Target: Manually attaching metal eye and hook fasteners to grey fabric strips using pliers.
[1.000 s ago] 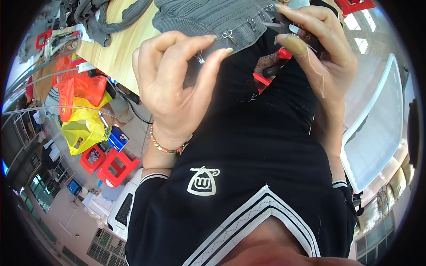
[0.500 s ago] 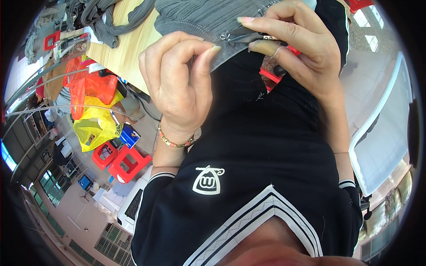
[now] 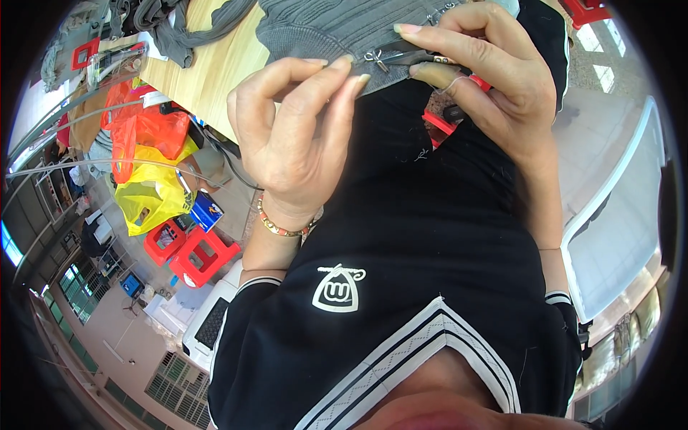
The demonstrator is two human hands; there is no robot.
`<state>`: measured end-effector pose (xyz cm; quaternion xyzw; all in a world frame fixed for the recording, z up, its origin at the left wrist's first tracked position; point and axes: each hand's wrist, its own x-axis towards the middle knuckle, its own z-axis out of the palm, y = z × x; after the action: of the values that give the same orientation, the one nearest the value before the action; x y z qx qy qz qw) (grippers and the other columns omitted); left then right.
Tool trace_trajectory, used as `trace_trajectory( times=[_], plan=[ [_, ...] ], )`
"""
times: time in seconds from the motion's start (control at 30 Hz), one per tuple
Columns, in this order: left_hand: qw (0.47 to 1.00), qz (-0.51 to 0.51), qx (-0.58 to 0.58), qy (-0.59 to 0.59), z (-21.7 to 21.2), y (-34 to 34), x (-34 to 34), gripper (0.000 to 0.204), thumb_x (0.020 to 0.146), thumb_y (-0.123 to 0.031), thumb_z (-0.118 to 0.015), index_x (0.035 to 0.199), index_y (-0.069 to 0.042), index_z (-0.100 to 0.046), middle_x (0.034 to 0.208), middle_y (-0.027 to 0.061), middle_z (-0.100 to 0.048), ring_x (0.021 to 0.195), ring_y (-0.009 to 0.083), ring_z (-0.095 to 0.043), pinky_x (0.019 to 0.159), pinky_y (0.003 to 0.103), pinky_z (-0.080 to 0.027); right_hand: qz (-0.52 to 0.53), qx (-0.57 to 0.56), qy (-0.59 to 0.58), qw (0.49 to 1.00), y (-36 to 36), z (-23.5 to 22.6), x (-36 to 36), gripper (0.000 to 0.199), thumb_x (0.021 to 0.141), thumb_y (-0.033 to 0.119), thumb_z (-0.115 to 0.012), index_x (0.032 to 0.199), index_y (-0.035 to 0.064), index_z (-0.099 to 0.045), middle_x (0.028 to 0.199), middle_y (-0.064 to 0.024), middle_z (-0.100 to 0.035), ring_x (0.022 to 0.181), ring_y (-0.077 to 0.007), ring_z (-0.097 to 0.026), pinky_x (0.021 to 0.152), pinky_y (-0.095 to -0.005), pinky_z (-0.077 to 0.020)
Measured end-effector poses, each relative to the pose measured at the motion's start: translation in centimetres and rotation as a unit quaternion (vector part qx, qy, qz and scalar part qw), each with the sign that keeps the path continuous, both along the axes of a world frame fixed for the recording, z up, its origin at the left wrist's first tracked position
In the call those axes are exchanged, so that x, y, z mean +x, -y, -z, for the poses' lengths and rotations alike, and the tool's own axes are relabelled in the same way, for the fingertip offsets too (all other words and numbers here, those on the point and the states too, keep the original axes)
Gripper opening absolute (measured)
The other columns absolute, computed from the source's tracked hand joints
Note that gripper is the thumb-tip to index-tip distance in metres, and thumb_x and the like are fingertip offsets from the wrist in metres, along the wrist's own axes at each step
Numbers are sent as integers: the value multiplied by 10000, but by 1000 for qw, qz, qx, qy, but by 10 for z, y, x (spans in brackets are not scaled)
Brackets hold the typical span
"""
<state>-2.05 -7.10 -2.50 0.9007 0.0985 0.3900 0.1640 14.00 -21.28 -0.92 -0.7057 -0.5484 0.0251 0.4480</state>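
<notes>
A grey ribbed knit garment [image 3: 308, 29] lies at the table edge and over my lap, with small metal clasps [image 3: 376, 61] along its border. My right hand [image 3: 494, 79] grips dark thread snips [image 3: 408, 56], their blades pointing left beside one clasp. A yellowish cover wraps its thumb. To the left of that clasp, my left hand [image 3: 294, 136] is pinched at the garment's edge, and what sits between its fingertips is too small to make out.
Twisted grey fabric [image 3: 208, 32] rests on the wooden table [image 3: 193, 79]. Red stools [image 3: 204, 254] and red and yellow plastic bags [image 3: 154, 190] stand at left. A translucent white bin [image 3: 616, 222] is at right. Something red and black [image 3: 448, 118] shows below my right hand.
My left hand's fingertips have shifted slightly up and right, and its index finger is straighter. The snips, my right hand and the garment have drifted slightly right in the picture.
</notes>
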Motion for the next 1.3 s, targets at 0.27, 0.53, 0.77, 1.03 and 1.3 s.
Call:
trace_trajectory(
  times=[0.27,0.53,0.77,1.03,1.3],
  plan=[
    [1000,8,18,18,5,-5,1,254,698,-6,-789,929,-60,-698,913,51,-638,817,204,-568,721,292,-435,3,-28,-18,999,2,-4,-6,402,673,121,-828,1066,129,-740,823,-22,-588,718,-178,-567,597,-282,-420],
    [999,29,14,14,3,-3,2,212,745,-37,-761,932,-65,-667,951,63,-633,848,215,-562,756,300,-427,-59,85,1,995,-5,21,0,430,682,-5,-790,1105,20,-716,904,-52,-570,723,-120,-521,610,-228,-406],
    [999,46,5,25,5,-4,0,237,752,-30,-767,957,-51,-650,949,83,-609,844,211,-563,728,292,-446,-42,95,9,995,-2,22,-5,437,688,-16,-784,1117,36,-716,906,-45,-558,715,-108,-516,599,-227,-404],
    [998,23,-20,55,10,0,2,327,719,-7,-812,1000,-29,-647,964,90,-585,821,195,-582,668,262,-480,5,86,2,996,-2,21,-16,442,688,-21,-785,1119,46,-715,920,-46,-563,687,-100,-516,587,-222,-411],
    [998,29,-26,46,9,-1,3,312,705,4,-819,982,-23,-678,963,86,-565,789,171,-605,635,248,-498,6,111,-2,994,-5,27,-19,439,690,-16,-798,1116,44,-714,920,-47,-566,681,-96,-512,568,-221,-401]
  ],
)
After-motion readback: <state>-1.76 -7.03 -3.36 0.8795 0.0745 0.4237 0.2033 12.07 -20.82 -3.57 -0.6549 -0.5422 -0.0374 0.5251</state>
